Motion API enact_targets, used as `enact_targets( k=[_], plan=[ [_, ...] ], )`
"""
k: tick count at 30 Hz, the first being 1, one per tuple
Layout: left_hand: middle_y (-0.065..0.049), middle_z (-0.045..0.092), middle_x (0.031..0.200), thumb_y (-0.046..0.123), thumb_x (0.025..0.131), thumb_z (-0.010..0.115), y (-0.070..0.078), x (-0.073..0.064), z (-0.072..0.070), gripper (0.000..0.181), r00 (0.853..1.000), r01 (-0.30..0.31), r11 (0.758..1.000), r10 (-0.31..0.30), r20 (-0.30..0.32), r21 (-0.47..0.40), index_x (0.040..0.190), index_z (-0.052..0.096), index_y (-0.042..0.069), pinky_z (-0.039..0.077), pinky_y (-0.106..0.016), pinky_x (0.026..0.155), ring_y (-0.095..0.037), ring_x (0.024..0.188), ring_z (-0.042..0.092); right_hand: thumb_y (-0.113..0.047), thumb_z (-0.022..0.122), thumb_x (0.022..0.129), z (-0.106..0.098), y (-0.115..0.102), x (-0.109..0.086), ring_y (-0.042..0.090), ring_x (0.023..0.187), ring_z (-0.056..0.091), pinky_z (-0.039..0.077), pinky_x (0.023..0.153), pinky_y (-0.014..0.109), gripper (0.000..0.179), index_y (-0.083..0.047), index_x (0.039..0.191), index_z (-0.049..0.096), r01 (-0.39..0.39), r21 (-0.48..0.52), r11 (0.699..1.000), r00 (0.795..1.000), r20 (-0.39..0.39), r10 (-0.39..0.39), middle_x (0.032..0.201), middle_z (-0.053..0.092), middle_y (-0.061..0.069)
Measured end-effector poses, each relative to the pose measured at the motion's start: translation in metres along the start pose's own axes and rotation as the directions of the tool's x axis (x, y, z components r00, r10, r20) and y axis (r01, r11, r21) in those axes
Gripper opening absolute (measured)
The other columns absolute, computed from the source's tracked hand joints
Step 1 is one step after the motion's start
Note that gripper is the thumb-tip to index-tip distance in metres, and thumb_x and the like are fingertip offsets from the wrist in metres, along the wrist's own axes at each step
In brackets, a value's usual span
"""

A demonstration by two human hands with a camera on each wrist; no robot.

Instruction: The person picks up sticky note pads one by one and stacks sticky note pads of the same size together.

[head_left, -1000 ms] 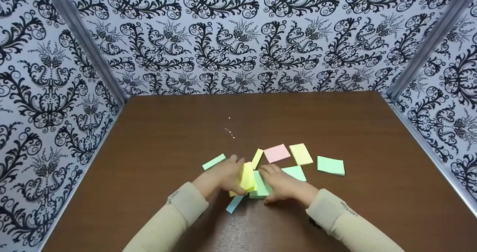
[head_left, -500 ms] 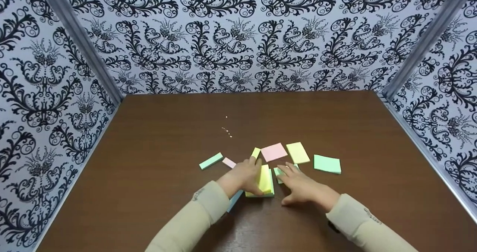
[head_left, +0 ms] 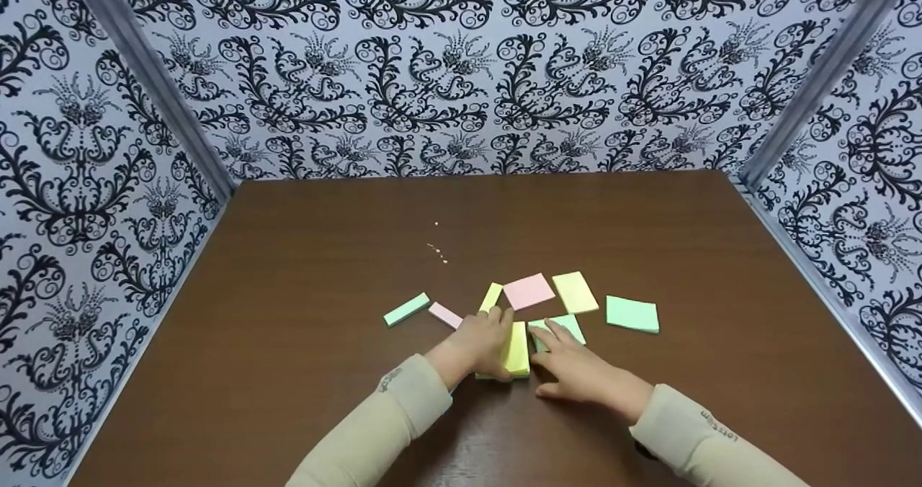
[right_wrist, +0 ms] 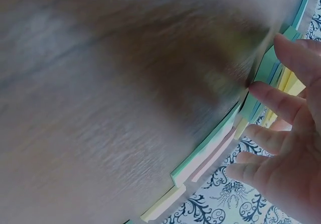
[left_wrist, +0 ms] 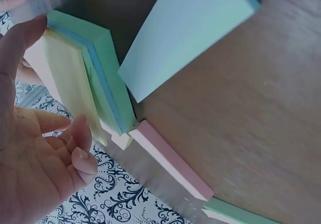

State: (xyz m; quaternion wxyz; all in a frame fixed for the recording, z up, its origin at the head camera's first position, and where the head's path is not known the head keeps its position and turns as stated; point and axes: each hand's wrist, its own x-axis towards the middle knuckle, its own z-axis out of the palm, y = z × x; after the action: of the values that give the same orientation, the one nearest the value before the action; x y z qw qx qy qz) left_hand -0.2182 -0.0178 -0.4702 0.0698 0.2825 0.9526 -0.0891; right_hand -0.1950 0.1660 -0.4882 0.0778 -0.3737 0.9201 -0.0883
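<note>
A yellow sticky note pad point(head_left: 516, 349) lies on a stack of green and blue sticky note pads point(left_wrist: 110, 63). My left hand point(head_left: 481, 344) grips the yellow pad, thumb at the near edge and fingers toward the far end. Spread fingers of my right hand point(head_left: 576, 363) stand at the right side of the stack; in the right wrist view the thumb and index fingertip are right by its green edge. Under and behind these fingers lies a green pad point(head_left: 569, 323). A light blue pad point(left_wrist: 185, 38) appears beside the stack in the left wrist view.
Behind the hands lie a narrow yellow pad point(head_left: 491, 297), a pink pad point(head_left: 529, 291) and a pale yellow pad point(head_left: 575, 292). Another green pad point(head_left: 632, 314) is at right. Narrow green point(head_left: 406, 309) and pink point(head_left: 446, 315) pads lie left. Patterned walls point(head_left: 461, 69) enclose the brown table point(head_left: 324, 242).
My left hand has carried the yellow pad rightward onto the green stack. My right hand has moved off the stack to its right. The narrow pink pad has come into sight.
</note>
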Motion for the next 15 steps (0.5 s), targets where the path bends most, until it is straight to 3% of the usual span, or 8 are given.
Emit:
enact_targets(
  k=[15],
  plan=[
    [-0.01, 0.045, 0.129, 0.06, 0.068, 0.067, -0.003, -0.001, 0.012, 0.098, 1.0, -0.011, 0.998, 0.01, -0.022, -0.057, 0.14, 0.032, 0.002, 0.047, -0.034, 0.08, -0.024, 0.105, 0.053, -0.027, 0.071, 0.079, -0.002, 0.0, -0.002, 0.047, 0.129, 0.025, 0.027, 0.1, 0.057, 0.041, -0.001, 0.109, 0.063, 0.031, -0.04, 0.999, 0.999, 0.019, -0.03, 0.138, 0.037, 0.023]
  ],
)
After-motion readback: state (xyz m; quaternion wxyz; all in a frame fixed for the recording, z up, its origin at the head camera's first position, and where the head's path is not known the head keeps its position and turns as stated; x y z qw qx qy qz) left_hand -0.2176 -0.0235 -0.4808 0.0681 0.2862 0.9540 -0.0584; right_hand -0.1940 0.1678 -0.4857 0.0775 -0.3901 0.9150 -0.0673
